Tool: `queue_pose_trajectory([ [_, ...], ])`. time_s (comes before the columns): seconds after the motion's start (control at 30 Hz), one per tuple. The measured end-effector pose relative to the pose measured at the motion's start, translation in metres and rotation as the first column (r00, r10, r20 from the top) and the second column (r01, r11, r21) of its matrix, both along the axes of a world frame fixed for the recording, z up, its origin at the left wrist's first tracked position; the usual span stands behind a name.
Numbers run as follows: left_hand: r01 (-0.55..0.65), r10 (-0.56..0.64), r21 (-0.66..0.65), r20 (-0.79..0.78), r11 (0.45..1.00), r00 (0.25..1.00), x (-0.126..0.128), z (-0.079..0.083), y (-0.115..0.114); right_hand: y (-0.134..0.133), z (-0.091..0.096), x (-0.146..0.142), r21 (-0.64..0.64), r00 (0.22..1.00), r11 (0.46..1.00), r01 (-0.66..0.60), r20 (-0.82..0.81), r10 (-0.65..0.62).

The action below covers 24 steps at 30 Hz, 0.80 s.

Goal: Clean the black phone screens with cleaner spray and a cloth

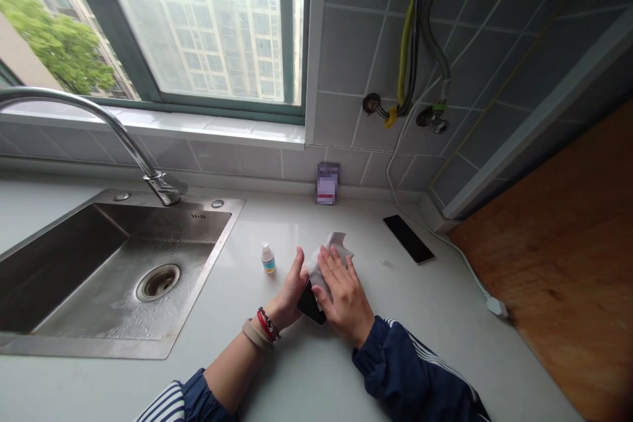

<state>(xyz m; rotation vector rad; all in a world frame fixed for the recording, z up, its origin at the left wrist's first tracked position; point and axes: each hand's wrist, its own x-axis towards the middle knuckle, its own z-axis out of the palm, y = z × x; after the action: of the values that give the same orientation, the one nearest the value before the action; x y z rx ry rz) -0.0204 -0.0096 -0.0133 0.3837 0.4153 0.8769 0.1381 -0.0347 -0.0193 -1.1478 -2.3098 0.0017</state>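
My left hand (295, 283) grips a black smartphone (310, 306) by its side, thumb raised along the edge. Over the phone's upper part lies a light grey wiping cloth (337, 242). With fingers stretched over it, my right hand (342, 287) holds the cloth pressed against the screen. Much of the phone is hidden under cloth and fingers. To the left of my hands stands a small white-capped bottle (268, 258) with a blue label and yellowish bottom.
A steel sink (205, 277) with a curved faucet (119, 128) is at left. Another dark phone (408, 239) lies on the white counter (395, 356) at right. A small packet (327, 183) leans against the wall. A white cable ends in a plug (496, 307) near the wooden panel (558, 264).
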Motion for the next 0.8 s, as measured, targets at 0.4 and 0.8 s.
queue_pose_trajectory([
  [0.4, -0.001, -0.004, -0.057, -0.096, 0.998, 0.995, -0.002, 0.0, 0.002, -0.004, 0.0, 0.001, -0.007, 1.0, 1.0, -0.017, -0.003, 0.017],
  [0.8, -0.007, 0.018, 0.08, -0.143, 0.997, 0.99, 0.002, 0.002, -0.001, 0.002, 0.0, 0.001, -0.06, 0.991, 0.992, 0.112, -0.062, -0.116],
])
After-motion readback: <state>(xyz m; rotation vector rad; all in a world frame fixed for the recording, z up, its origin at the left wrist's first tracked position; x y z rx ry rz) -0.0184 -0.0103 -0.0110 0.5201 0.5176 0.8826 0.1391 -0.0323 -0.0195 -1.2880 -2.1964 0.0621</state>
